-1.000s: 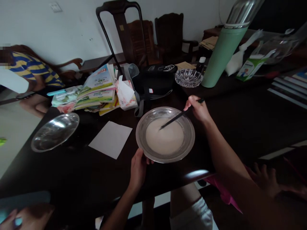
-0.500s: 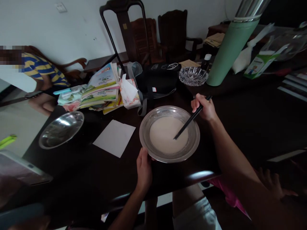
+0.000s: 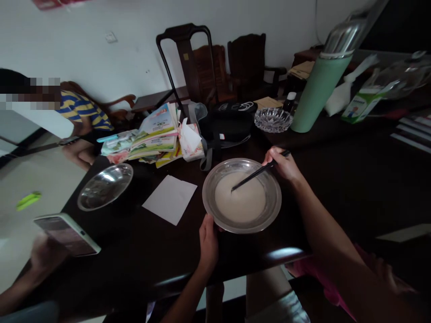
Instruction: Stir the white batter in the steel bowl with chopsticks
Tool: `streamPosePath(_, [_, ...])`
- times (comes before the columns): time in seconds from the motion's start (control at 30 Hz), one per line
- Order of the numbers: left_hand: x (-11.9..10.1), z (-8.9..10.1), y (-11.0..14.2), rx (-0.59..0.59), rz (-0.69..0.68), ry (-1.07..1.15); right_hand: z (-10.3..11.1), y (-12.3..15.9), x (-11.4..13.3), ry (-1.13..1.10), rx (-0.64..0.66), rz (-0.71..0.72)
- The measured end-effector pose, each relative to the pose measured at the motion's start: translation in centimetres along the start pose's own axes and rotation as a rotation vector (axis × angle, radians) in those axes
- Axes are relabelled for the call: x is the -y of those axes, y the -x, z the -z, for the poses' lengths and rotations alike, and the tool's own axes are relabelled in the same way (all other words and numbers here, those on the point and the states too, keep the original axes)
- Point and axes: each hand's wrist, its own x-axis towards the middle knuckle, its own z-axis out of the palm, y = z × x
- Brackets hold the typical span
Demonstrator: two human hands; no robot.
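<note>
A wide metal bowl (image 3: 274,208) stands on the dark table in front of me, with a milky, off-white liquid (image 3: 240,204) in it. My left hand (image 3: 208,242) grips the bowl's rim at its near left side, thumb on top and the other fingers hidden below. In my right hand (image 3: 284,165) is a pair of black chopsticks (image 3: 252,176), held over the bowl's far right rim. They slant down to the left, and their tips touch the liquid left of its middle.
Left of the bowl lie a white paper sheet (image 3: 170,199) and a second metal bowl (image 3: 106,187). Someone's hand (image 3: 45,253) holds a phone (image 3: 69,235) at the left. Books (image 3: 156,132), a glass ashtray (image 3: 273,120) and a green thermos (image 3: 319,92) stand behind. Another person sits at far left.
The chopsticks have swung left through the liquid and lie flatter, my right hand moving slightly down and left with them. The view has shifted, showing more of the phone and its holder's hand.
</note>
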Motion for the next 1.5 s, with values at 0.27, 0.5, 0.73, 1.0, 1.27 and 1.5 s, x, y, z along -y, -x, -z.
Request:
streamPosePath(0.27, [1.0,0.1,-0.3,-0.015,0.020,0.045,0.0,0.4,0.0,-0.053,0.081,-0.033])
streamPosePath(0.5, [-0.4,-0.2,-0.1,-0.005,0.022,-0.002,0.2,0.4,-0.3,-0.113,0.024,-0.012])
streamPosePath(0.73, [-0.9,-0.5,0.1,-0.021,0.018,-0.030,0.5,0.4,-0.8,-0.029,-0.075,0.013])
streamPosePath(1.0, [-0.7,-0.4,0.0,-0.063,0.021,-0.083,0.3,0.6,-0.9,-0.035,-0.010,0.004])
streamPosePath(1.27, [-0.3,0.1,-0.1,-0.068,0.002,-0.117,0.4,0.6,-0.8,0.012,0.026,-0.045])
streamPosePath(1.5, [0.0,0.0,0.3,-0.086,0.044,-0.030,0.3,0.7,-0.6,-0.010,0.065,-0.066])
